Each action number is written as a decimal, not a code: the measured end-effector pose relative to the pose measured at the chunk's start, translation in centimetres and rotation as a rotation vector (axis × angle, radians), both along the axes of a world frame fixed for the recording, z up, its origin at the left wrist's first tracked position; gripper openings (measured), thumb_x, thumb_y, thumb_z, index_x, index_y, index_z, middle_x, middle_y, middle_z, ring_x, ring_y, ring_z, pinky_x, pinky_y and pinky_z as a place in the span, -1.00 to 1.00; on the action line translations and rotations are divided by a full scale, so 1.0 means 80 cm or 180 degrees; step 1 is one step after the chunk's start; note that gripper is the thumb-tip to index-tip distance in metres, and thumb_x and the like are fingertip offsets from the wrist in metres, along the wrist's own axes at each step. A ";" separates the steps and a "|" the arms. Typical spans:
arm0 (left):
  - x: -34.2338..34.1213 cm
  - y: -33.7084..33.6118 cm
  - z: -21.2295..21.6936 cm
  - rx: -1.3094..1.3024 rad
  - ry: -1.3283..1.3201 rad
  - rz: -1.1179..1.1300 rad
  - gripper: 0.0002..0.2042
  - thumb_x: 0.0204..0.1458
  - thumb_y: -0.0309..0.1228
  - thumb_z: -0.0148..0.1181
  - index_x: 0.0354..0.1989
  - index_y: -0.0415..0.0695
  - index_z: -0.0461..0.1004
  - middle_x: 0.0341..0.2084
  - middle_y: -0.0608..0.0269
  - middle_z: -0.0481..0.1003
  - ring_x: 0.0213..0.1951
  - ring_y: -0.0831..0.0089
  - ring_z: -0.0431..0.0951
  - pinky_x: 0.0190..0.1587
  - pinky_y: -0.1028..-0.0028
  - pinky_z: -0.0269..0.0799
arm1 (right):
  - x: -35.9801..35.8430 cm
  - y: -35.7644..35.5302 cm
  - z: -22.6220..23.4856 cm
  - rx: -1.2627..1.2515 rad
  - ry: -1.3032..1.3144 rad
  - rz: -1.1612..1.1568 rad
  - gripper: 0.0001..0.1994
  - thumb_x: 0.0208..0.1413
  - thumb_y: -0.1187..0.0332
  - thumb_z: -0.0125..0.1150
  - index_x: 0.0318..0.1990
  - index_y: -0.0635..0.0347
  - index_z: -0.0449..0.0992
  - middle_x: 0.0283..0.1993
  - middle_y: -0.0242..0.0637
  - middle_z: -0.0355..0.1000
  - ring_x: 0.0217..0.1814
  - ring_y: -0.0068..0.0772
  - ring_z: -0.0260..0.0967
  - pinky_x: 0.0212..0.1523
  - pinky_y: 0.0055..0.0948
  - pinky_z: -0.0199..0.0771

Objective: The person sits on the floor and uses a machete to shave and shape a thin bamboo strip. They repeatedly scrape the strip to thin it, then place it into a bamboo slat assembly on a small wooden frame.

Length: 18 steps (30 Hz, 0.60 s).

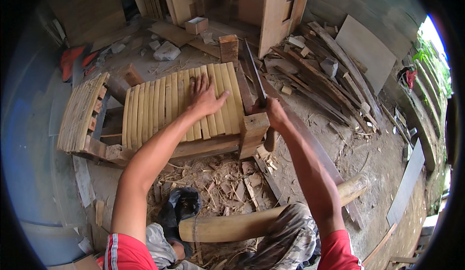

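Note:
A low wooden frame with a seat of yellow bamboo slats (162,100) stands in front of me. My left hand (206,95) lies flat on the slats toward their right side, fingers spread, holding nothing. Beside the right end of the frame, my right hand (274,114) is closed round a long-bladed tool (255,71). Its narrow, tapering blade points away from me, and a brown handle shows below the fist. Whether it is a saw or a machete I cannot tell. Close to this hand rises a squared corner post (255,127) of the frame.
A thick bamboo pole (227,229) lies across by my legs, near a black bag (184,202). Wood chips (218,187) litter the ground. Scrap boards (319,83) are heaped at the right; a slatted section (82,112) adjoins on the left. Farther back lies a stone block (167,51).

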<state>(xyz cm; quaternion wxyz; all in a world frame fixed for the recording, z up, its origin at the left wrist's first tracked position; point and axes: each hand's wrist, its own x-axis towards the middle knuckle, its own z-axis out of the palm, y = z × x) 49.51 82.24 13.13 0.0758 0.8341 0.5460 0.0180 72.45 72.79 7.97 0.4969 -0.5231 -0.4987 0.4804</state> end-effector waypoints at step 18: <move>-0.011 -0.015 -0.018 0.0264 -0.0360 -0.0097 -0.26 0.23 0.17 -0.24 0.49 0.03 -0.12 0.49 0.12 -0.24 0.50 0.11 -0.36 0.47 0.13 -0.55 | -0.018 0.038 0.030 -0.0649 -0.0710 0.0242 -0.63 0.07 0.36 0.39 0.06 0.14 0.57 -0.26 -0.43 0.56 -0.47 -0.62 0.45 -0.46 -0.51 0.48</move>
